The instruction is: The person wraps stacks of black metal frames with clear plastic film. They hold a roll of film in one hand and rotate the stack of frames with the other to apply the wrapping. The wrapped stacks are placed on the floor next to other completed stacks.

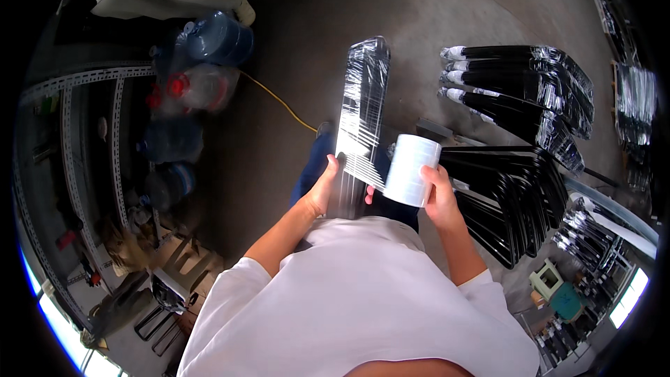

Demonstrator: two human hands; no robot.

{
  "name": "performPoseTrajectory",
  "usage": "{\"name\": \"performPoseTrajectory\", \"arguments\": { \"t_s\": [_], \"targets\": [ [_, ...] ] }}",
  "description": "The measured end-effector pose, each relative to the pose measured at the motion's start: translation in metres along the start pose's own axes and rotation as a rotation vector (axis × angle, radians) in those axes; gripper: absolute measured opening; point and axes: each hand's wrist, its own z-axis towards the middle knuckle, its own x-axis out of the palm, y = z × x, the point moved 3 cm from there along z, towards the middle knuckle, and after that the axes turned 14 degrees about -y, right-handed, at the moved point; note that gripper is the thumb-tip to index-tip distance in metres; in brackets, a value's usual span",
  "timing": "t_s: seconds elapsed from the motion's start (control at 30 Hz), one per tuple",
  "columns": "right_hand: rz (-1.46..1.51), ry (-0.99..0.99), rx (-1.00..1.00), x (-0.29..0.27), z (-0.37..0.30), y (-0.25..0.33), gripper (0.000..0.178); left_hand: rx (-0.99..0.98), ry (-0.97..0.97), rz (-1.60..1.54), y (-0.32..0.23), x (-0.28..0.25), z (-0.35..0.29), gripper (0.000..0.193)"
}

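A long bundle of black bars (363,87) points away from my body, its far part wound in shiny clear film. My left hand (322,192) is closed around the near end, the thumb along its left side and fingertips showing at the right. My right hand (441,199) grips a white roll of stretch film (410,174) just right of the bundle, thumb across its side. A stretched strip of film (364,169) runs slantwise from the roll onto the bundle. The bundle's underside is hidden.
Film-wrapped black bundles (516,77) lie at the right, above a row of bare black frames (513,192). On the left stand a perforated metal rack (117,146) and large blue water bottles (220,38). A yellow cord (279,101) crosses the concrete floor. A green stool (565,301) is lower right.
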Motion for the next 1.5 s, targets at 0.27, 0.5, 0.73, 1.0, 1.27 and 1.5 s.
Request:
{"name": "performPoseTrajectory", "arguments": {
  "t_s": [0.27, 0.5, 0.73, 1.0, 1.27, 1.5],
  "targets": [
    [0.091, 0.091, 0.343, -0.018, 0.099, -0.161, 0.028, 0.153, -0.946, 0.761, -0.002, -0.070, -0.030, 0.063],
    [-0.183, 0.436, 0.242, 0.038, 0.086, -0.145, 0.026, 0.068, -0.467, 0.183, -0.022, -0.054, -0.035, 0.080],
    [0.017, 0.129, 0.393, 0.043, 0.064, -0.122, 0.026, 0.280, -0.696, 0.271, -0.028, -0.035, -0.090, 0.076],
    [-0.350, 0.122, -0.161, 0.056, -0.024, -0.044, 0.048, 0.533, -0.906, 0.800, -0.023, 0.055, -0.125, 0.078],
    [-0.167, 0.126, -0.135, 0.063, -0.050, -0.029, 0.060, 0.431, -0.503, 0.846, -0.061, 0.028, -0.086, 0.068],
    [0.091, 0.124, -0.010, 0.012, -0.061, -0.033, 0.059, -0.052, 0.115, -0.069, -0.061, 0.040, 0.063, 0.059]
  ]
}}
